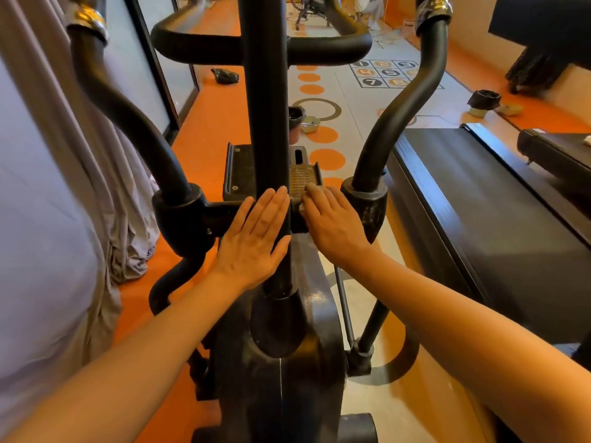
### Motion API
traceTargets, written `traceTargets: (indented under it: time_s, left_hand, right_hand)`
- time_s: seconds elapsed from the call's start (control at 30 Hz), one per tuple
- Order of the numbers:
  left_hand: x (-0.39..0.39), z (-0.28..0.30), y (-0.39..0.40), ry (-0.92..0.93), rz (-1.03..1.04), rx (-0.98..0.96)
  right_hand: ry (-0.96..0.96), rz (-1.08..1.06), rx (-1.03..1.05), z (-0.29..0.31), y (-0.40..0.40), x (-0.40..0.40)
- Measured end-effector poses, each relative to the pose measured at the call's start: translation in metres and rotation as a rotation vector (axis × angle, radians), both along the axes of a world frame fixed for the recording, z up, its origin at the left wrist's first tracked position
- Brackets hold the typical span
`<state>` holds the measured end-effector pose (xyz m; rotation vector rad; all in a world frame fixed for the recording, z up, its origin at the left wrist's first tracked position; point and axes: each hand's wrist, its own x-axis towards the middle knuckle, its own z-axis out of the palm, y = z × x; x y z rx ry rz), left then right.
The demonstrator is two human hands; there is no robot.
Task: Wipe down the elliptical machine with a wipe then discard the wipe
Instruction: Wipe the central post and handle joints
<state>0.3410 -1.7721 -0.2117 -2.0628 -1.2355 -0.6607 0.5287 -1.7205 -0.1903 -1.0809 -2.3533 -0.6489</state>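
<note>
The white wipe [302, 206] lies pressed against the crossbar just right of the elliptical machine [268, 155]'s black central post, mostly covered by the right hand [332, 219], whose fingers lie flat and close together over it. The left hand [256, 235] rests flat on the left side of the post, fingers straight and together, holding nothing. The machine stands on an orange floor [204, 148] beside a grey mat [358, 100] printed with orange dots and a numbered grid. A treadmill [479, 203] sits to the right, grey curtains [96, 187] to the left. A bin lined with a black bag [483, 102] stands on the floor farther right; its contents cannot be made out. Another small dark container [295, 118] is half hidden behind the post.
</note>
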Motion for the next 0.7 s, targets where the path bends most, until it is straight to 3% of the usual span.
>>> traceTargets:
  time_s: [0.2,0.37,0.6,0.7]
  left_hand:
    - [-0.002,-0.008,0.012,-0.067,-0.119,0.028]
    - [-0.003,-0.013,0.021,-0.119,-0.217,0.041]
    - [-0.004,-0.016,0.027,-0.137,-0.28,0.067]
    - [-0.005,-0.017,0.028,-0.136,-0.296,0.072]
  right_hand:
    - [0.076,-0.107,-0.174,0.005,0.0,-0.018]
    - [0.108,-0.162,-0.133,0.005,0.008,-0.027]
    - [-0.075,-0.296,-0.046,0.005,-0.001,-0.006]
    - [-0.044,-0.365,-0.012,0.008,-0.002,-0.006]
